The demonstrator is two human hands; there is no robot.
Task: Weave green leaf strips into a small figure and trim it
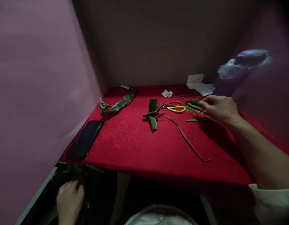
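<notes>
My right hand (221, 109) is over a loose heap of green leaf strips and brown stems (193, 107), its thumb and fingers pinched on leaf strips at the near side. Below the table's front left edge is my left hand (70, 200), its fingers curled in deep shadow; whatever they hold is hidden. Mid-table lies a folded green leaf piece (153, 122) crossed by a brown stem, from which a long thin stem (182, 132) trails toward the front. Scissors (176, 108) with red and yellow handles lie between that piece and the heap.
A dark phone (85, 139) lies at the table's left edge. Behind it are a long dried leaf (122, 103) and a white pen-like stick (126, 87). Crumpled tissue (167, 93), white papers (204, 88) and a plastic-lined purple bin (233, 81) stand farther back. Walls enclose the red-covered table (130, 143).
</notes>
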